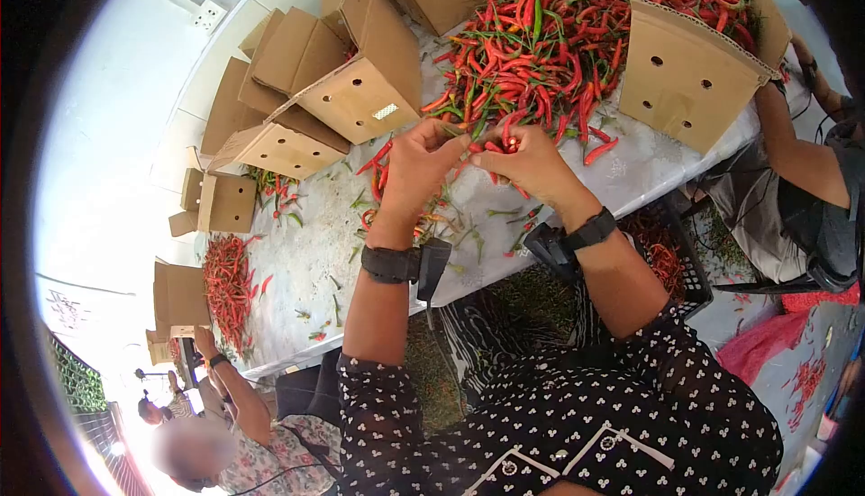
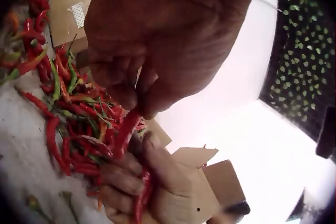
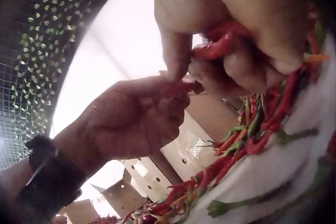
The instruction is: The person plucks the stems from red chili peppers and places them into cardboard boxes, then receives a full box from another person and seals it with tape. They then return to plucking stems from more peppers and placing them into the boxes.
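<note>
My left hand [image 1: 414,173] pinches one end of a red chili pepper [image 2: 125,133] between thumb and fingers. Facing it, my right hand [image 1: 543,170] grips the same pepper lower down, and the two hands nearly meet above the table. A second red chili pepper [image 3: 216,48] lies held in the curled fingers of the right hand. Just beyond both hands rises a large heap of red chili peppers [image 1: 541,54], with a few green ones in it. Loose green stems [image 1: 468,235] and more peppers are scattered on the table under the hands.
Cardboard boxes [image 1: 351,100] line the back of the plastic-covered table [image 1: 297,226]; another box [image 1: 685,72] full of peppers stands to the right. A smaller pepper heap [image 1: 228,284] lies at left. Other people work at both sides. A black crate [image 1: 698,271] sits below the table.
</note>
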Motion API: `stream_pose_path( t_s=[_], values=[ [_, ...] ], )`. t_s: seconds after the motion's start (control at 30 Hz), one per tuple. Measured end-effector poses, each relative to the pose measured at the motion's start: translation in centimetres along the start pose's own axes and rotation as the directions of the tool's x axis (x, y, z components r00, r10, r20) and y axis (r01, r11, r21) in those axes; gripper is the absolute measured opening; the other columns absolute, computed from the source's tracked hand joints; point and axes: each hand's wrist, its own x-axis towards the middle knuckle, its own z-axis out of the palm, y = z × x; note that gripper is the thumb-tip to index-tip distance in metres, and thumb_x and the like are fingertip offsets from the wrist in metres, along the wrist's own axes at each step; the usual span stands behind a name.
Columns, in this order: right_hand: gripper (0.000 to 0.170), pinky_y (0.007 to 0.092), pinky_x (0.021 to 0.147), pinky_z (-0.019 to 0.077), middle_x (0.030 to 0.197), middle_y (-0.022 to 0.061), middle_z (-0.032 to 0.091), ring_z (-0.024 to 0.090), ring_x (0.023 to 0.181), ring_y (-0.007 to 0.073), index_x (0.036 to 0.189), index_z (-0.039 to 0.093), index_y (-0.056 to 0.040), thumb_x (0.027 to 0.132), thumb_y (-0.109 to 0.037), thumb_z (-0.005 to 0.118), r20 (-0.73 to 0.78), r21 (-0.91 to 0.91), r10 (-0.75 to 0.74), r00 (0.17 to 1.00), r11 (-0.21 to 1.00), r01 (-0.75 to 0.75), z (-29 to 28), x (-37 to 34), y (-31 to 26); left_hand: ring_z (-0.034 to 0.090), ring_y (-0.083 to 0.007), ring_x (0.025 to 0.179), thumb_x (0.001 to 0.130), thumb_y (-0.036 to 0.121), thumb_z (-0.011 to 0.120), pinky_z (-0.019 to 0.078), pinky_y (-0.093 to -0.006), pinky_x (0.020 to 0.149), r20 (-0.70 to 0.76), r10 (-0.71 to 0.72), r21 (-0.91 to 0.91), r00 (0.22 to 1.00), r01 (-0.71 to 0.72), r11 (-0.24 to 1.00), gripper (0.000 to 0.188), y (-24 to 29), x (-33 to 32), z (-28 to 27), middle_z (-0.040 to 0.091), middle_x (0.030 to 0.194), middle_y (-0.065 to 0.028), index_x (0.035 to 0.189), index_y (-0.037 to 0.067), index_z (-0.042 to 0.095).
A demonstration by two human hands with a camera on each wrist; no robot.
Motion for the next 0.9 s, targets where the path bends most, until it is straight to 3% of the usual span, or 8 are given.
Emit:
stream_pose_path(
  t_s=[0.23,0.5,0.63,0.7,0.73,0.77,0.83,0.9],
  values=[
    [0.015,0.02,0.048,0.0371,0.063,-0.0047,0.053,0.046,0.055,0.0023,0.085,0.064,-0.0015,0.074,-0.012,0.069,0.007,-0.187,-0.051,0.999,0.981,0.051,0.5,-0.3,0.4,0.038,-0.0025,0.05,0.086,0.019,0.056,0.029,-0.0194,0.047,0.019,-0.023,-0.027,1.0,0.024,0.999,0.016,-0.4,-0.7,0.1,0.051,0.062,0.0046,0.083,0.004,0.06],
    [0.016,0.0195,0.05,0.036,0.068,-0.0051,0.052,0.045,0.059,0.0019,0.086,0.064,0.0001,0.074,-0.009,0.069,0.098,-0.134,-0.054,0.994,0.989,0.067,0.2,-0.6,-0.1,0.029,-0.0026,0.047,0.088,0.021,0.051,0.0225,-0.0195,0.043,0.267,-0.138,-0.538,0.954,0.266,0.8,0.017,-1.4,-0.7,-0.9,0.042,0.061,0.0065,0.082,0.006,0.054],
    [0.015,0.0192,0.052,0.0374,0.071,-0.0045,0.055,0.047,0.061,0.0019,0.085,0.063,0.0006,0.074,-0.008,0.069,0.069,-0.032,-0.133,0.989,0.99,0.135,-0.8,-0.6,-0.8,0.03,-0.003,0.047,0.087,0.023,0.053,0.0228,-0.0199,0.043,0.3,-0.11,-0.594,0.948,0.276,0.756,0.019,-1.4,-0.6,-1.7,0.042,0.059,0.0058,0.077,0.007,0.054],
    [0.017,0.0208,0.054,0.0398,0.072,-0.0034,0.058,0.049,0.062,0.0041,0.083,0.063,0.0013,0.072,-0.008,0.07,-0.027,0.051,-0.168,0.985,0.984,0.169,-0.9,-0.1,0.1,0.037,-0.004,0.05,0.085,0.021,0.058,0.0285,-0.0203,0.045,0.13,-0.145,-0.255,0.981,0.175,0.951,0.019,-0.7,-0.8,-1.8,0.044,0.06,0.0054,0.076,0.004,0.056],
    [0.017,0.0208,0.054,0.0398,0.072,-0.0034,0.058,0.049,0.062,0.0041,0.083,0.063,0.0013,0.072,-0.008,0.07,-0.028,0.051,-0.167,0.986,0.984,0.168,-1.0,0.1,0.3,0.037,-0.004,0.05,0.085,0.021,0.058,0.0285,-0.0203,0.045,0.131,-0.146,-0.255,0.981,0.176,0.951,0.019,-0.3,-0.9,-1.3,0.044,0.06,0.0054,0.076,0.004,0.056],
    [0.018,0.0221,0.055,0.0411,0.071,-0.002,0.058,0.05,0.062,0.0052,0.082,0.063,0.0012,0.071,-0.009,0.071,-0.07,-0.15,-0.225,0.972,0.966,0.213,-1.1,0.2,0.6,0.042,-0.0061,0.051,0.083,0.018,0.059,0.0327,-0.0219,0.047,0.041,-0.029,-0.068,0.999,0.032,0.997,0.017,0.1,-1.1,-0.5,0.048,0.061,0.0026,0.076,0.003,0.058],
    [0.018,0.0233,0.056,0.0425,0.069,-0.0006,0.059,0.051,0.061,0.0062,0.081,0.063,0.0012,0.069,-0.009,0.072,-0.098,-0.346,-0.286,0.953,0.908,0.237,-1.0,0.1,0.5,0.046,-0.0081,0.052,0.082,0.014,0.06,0.0369,-0.0236,0.049,-0.024,0.102,0.132,0.994,-0.098,0.986,0.015,0.3,-1.3,0.2,0.052,0.062,-0.0002,0.076,0.001,0.059],
    [0.02,0.0254,0.056,0.0434,0.065,0.0041,0.059,0.052,0.06,0.0081,0.08,0.063,0.0007,0.067,-0.01,0.073,-0.108,-0.524,-0.284,0.953,0.831,0.188,-0.8,-0.2,0.3,0.052,-0.0108,0.057,0.076,0.008,0.063,0.0415,-0.0257,0.053,0.053,0.383,0.504,0.922,-0.356,0.787,0.011,0.4,-1.3,0.4,0.056,0.064,-0.0051,0.082,0.0,0.062]
  ],
)
